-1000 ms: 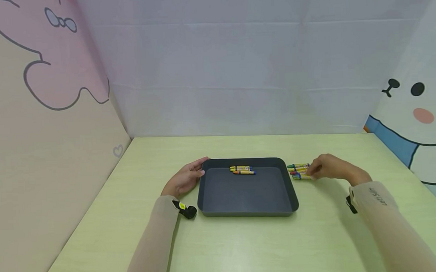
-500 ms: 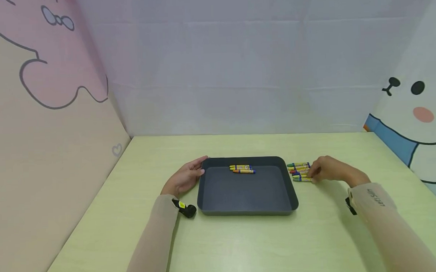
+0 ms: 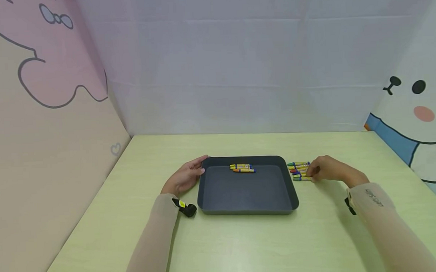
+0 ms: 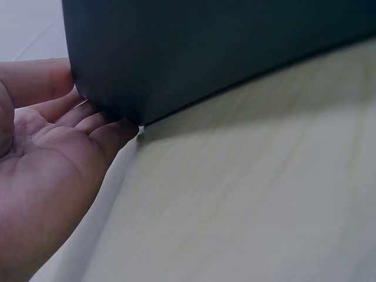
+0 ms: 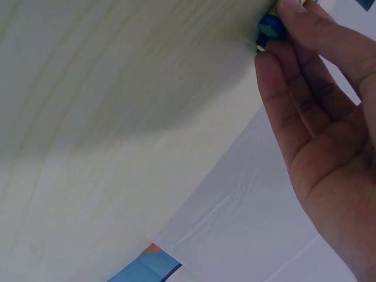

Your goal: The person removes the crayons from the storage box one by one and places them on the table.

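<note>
- Just right of the dark grey tray (image 3: 247, 195), near its far corner, several paper-wrapped crayons lie side by side as a row of crayons (image 3: 297, 170), their tips pointing at the tray wall and slightly staggered.
- The right hand (image 3: 329, 170) pinches the row's blunt ends between thumb and fingers; how many crayons it grips is hidden.
- The left hand (image 3: 185, 178) holds the tray's far left corner, thumb against the wall, fingers bent round it.
- Inside the tray, toward the far wall, lie two yellow crayons (image 3: 240, 166) and one orange crayon (image 3: 244, 170).
- As a judgement, even, low pressure from both outer sides suits the row; a squeeze at one end only could fan the round crayons apart. A firm left hold should stop the tray sliding if nudged.
- The nearest edge is the tray's raised right wall: it is too close to the upper tips to tell whether they touch.
- Bare table (image 3: 243, 247) stretches toward the viewer. Behind the tray, a narrower strip ends at the pale back wall (image 3: 208, 72).
- A black device (image 3: 189, 210) on the left wrist sits just beside the tray's left wall, leaving little sideways room.
</note>
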The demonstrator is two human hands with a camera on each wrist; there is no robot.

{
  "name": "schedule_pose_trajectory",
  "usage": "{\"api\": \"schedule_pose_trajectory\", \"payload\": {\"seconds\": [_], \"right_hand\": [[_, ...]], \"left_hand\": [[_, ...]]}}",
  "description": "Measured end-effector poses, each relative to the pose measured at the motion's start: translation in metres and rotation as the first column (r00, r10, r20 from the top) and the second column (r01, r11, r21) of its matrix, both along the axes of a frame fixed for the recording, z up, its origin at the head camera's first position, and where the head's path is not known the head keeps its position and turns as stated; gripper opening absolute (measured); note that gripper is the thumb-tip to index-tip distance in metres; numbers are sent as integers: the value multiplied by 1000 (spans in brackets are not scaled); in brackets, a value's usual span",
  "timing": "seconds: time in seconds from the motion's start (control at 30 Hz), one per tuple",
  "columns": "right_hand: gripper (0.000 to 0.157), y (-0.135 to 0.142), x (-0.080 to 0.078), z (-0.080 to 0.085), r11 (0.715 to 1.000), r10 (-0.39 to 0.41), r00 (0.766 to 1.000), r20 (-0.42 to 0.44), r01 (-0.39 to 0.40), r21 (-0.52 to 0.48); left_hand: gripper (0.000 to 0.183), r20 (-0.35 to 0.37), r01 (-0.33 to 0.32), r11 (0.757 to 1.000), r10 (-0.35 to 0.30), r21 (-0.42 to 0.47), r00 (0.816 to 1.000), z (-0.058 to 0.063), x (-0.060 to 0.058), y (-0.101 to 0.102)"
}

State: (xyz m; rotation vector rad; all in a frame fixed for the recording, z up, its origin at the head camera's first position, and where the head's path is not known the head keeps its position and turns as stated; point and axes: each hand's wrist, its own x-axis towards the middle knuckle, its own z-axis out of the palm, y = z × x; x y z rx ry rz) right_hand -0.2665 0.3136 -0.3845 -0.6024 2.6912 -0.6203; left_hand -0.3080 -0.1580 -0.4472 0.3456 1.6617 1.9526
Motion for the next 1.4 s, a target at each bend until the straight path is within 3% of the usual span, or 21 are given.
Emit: {"api": "schedule_pose_trajectory", "payload": {"seconds": [0.57,1.4], "right_hand": [[13,-3,-2,7,1000,-14,1000,10,14,9],[29,-36,-9,41,999,46,997,-58,-47,-9]], "left_hand": [[65,-12,4,1000,-4,7,1000,1,2,0],[65,-33,11,1000,-11,-5,999,-2,2,0]]}}
